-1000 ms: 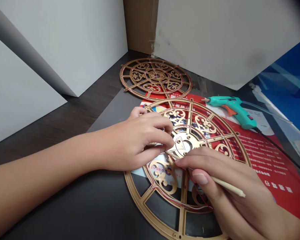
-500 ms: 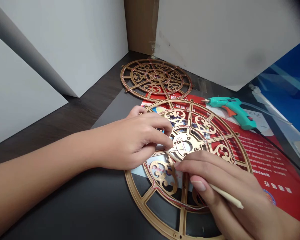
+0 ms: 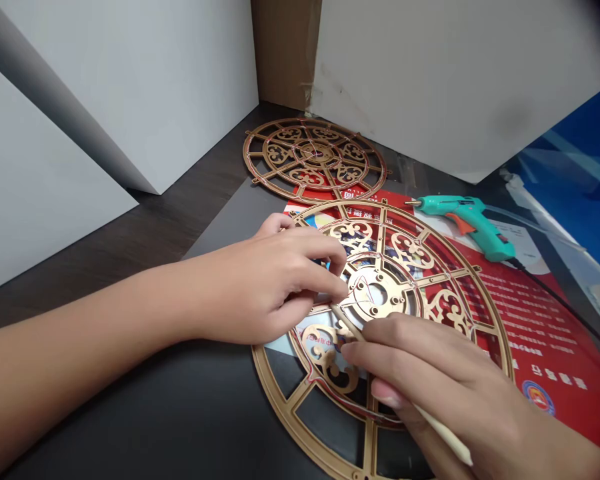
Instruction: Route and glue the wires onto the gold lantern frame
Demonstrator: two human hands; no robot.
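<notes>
Gold fretwork wheel (image 3: 280, 415) lies flat on the dark mat (image 3: 130, 413), its far half over a red printed sheet (image 3: 535, 333), with its round hub (image 3: 380, 293) just beside both hands. The left hand (image 3: 260, 287) comes in from the left, fingers curled, fingertips (image 3: 337, 287) at the hub's near edge. Whether they pinch a fine thread there or only press the wheel is hard to tell, since the fingers hide that spot. The right hand (image 3: 430, 380) is closed around a thin wooden stick (image 3: 443, 433), its point (image 3: 334, 310) near those left fingertips. What has just changed is small: the stick's free end has swung lower, the right hand rolling with it, while the point has barely moved. Further off sit a second fretwork wheel (image 3: 314, 155), laced with red thread, and a teal glue gun (image 3: 465, 217) (orange trigger) – neither touched.
</notes>
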